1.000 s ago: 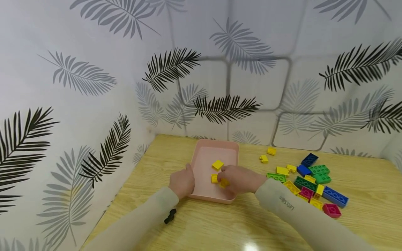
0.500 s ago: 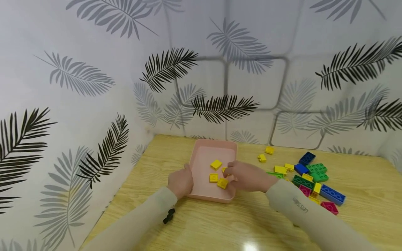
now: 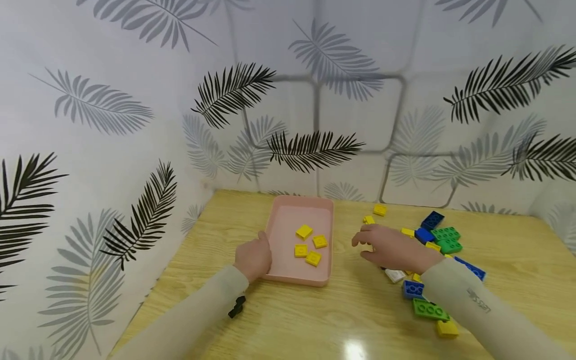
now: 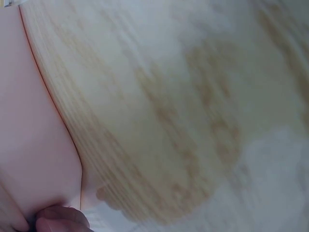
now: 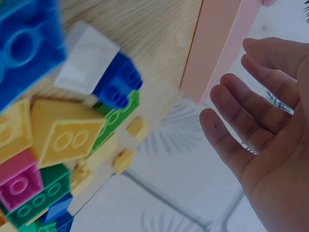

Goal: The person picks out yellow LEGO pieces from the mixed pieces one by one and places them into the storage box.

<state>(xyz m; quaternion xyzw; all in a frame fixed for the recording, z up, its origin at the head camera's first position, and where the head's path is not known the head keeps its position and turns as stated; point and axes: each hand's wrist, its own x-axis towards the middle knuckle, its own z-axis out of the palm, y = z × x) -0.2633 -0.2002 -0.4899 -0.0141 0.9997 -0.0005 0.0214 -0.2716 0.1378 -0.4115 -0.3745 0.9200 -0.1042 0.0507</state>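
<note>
A shallow pink tray (image 3: 294, 210) stands on the wooden table, left of centre in the head view. Several yellow building bricks (image 3: 313, 258) lie loose on its floor. My left hand (image 3: 253, 257) grips the tray's left side near the front corner; its fingertips (image 4: 63, 217) show at the tray wall in the left wrist view. Between the tray and the brick pile, my right hand (image 3: 396, 247) hovers with nothing in it. The right wrist view shows its fingers (image 5: 224, 130) loosely bent and spread, beside the tray's pink outer wall (image 5: 212, 53).
Right of the tray lies a loose pile of bricks: green (image 3: 445, 233), dark blue (image 3: 432, 220), a white one (image 3: 395, 275), a light green one (image 3: 430, 309). A yellow brick (image 3: 380, 209) sits near the patterned wall (image 3: 342, 170). The right forearm covers part of the pile.
My right hand has let go of a yellow brick in the tray and moved right, out over the table towards the pile. The left hand keeps its hold on the tray.
</note>
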